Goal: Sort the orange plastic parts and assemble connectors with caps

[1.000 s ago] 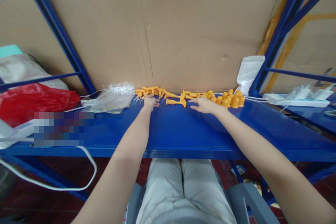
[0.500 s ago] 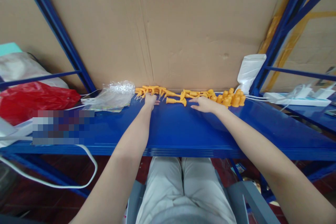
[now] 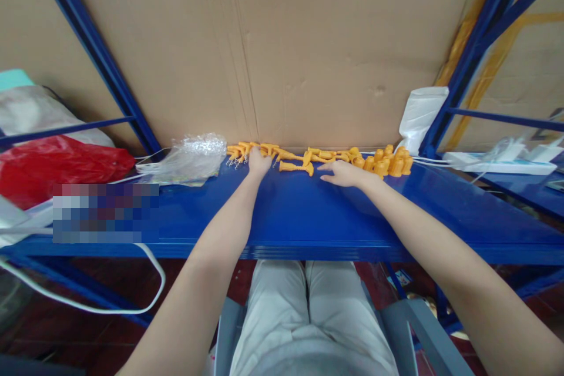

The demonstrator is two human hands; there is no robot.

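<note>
My left hand point(image 3: 259, 163) is in among a row of orange corkscrews point(image 3: 240, 150) with metal spirals at the back of the blue shelf. Its fingers look closed round one corkscrew handle, though the hand itself hides most of the grip. My right hand point(image 3: 342, 174) rests low over the shelf, fingers stretched out and apart, with nothing in them. Just left of its fingertips lies an orange T-shaped piece point(image 3: 296, 168). More orange handled pieces point(image 3: 319, 154) lie behind it. Several orange ribbed sleeves point(image 3: 388, 163) stand upright beyond the right wrist.
A cardboard sheet point(image 3: 308, 53) closes off the back between blue posts point(image 3: 94, 53). Clear plastic bags point(image 3: 189, 161) and a red bag point(image 3: 66, 164) lie to the left. On the right are a white pouch point(image 3: 420, 120) and a power strip point(image 3: 497, 163) with cables.
My left hand has shifted slightly right and further back into the corkscrews, its fingers no longer stretched out to the side. The right hand has hardly moved.
</note>
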